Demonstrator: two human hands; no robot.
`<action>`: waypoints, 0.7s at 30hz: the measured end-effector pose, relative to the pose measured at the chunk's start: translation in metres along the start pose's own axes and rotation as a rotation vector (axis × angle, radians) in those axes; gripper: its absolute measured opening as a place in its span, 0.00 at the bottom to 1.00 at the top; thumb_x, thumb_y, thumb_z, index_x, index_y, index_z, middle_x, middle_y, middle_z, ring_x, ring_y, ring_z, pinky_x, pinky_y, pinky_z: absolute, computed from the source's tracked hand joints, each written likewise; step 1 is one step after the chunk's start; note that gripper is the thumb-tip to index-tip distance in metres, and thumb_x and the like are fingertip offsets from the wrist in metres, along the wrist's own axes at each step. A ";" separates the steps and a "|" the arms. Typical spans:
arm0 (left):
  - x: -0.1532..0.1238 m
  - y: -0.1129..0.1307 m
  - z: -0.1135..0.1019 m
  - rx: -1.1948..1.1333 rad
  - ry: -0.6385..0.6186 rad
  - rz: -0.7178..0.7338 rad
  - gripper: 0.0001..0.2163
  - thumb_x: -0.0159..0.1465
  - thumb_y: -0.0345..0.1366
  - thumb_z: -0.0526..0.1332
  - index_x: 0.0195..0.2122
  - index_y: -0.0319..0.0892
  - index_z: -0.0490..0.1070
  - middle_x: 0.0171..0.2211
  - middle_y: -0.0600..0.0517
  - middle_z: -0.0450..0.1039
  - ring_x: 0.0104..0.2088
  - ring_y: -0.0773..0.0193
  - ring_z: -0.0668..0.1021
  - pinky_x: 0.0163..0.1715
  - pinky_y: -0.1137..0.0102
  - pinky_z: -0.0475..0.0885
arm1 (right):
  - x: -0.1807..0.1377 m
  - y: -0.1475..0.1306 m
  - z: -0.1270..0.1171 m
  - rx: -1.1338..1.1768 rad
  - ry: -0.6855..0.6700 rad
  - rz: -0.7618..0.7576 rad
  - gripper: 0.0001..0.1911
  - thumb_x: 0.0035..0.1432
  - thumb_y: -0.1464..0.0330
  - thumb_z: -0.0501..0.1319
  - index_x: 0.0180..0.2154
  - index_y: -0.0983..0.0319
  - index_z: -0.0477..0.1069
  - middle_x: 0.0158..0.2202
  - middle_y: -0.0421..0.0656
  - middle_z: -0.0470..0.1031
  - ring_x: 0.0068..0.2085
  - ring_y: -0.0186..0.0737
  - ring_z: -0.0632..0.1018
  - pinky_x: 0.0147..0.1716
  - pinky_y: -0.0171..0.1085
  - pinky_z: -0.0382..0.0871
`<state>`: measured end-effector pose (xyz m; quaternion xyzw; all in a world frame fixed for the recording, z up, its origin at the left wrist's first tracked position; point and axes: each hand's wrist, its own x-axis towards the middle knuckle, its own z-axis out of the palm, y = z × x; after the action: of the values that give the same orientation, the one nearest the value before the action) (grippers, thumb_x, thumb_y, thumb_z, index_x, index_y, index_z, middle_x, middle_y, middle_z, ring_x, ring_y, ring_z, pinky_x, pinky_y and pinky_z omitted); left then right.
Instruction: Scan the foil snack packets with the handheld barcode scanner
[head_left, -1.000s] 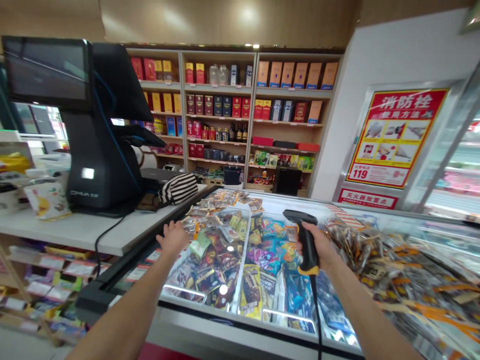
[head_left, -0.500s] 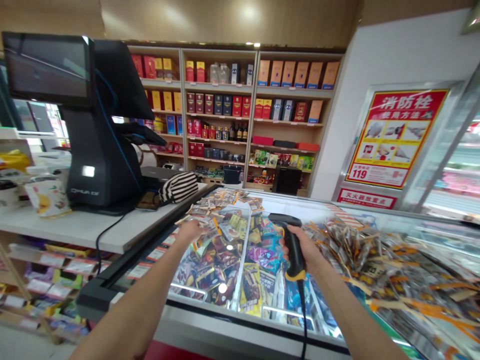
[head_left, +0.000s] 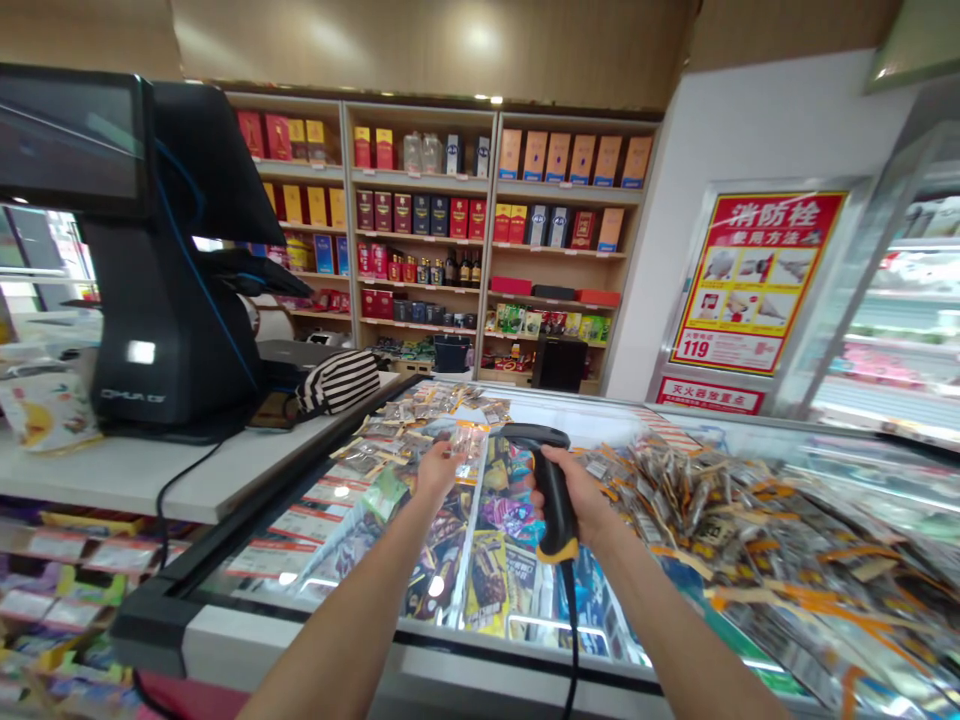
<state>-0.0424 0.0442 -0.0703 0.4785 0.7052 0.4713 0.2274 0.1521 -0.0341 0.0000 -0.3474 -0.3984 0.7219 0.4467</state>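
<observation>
My right hand point(head_left: 581, 500) grips a black barcode scanner point(head_left: 546, 480) with a yellow base, its cable hanging down over the freezer front. The scanner head points left toward a small clear snack packet point(head_left: 466, 442) that my left hand point(head_left: 437, 467) holds up just above the glass lid of the chest freezer point(head_left: 420, 640). More small packets point(head_left: 420, 410) lie in a heap on the lid behind the held one.
A black checkout terminal point(head_left: 161, 290) stands on the white counter point(head_left: 112, 470) to the left, with a striped pouch point(head_left: 337, 382) beside it. A big heap of packaged snacks point(head_left: 750, 530) covers the freezer's right side. Shelves of boxes and bottles point(head_left: 450, 220) line the back wall.
My left hand moved right across the lid and picked up a snack packet. My right hand brought the scanner left, close to that packet. The view shifted slightly right.
</observation>
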 end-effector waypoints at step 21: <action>-0.016 0.038 0.043 0.084 -0.114 -0.008 0.13 0.58 0.38 0.53 0.43 0.39 0.63 0.40 0.49 0.67 0.37 0.64 0.72 0.36 0.63 0.68 | -0.004 -0.036 -0.053 -0.012 0.174 -0.173 0.11 0.47 0.61 0.54 0.26 0.63 0.63 0.16 0.37 0.67 0.14 0.29 0.66 0.11 0.29 0.61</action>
<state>0.0146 0.0530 -0.0585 0.5109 0.7119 0.4125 0.2490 0.2120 -0.0138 0.0094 -0.3758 -0.3909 0.6452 0.5382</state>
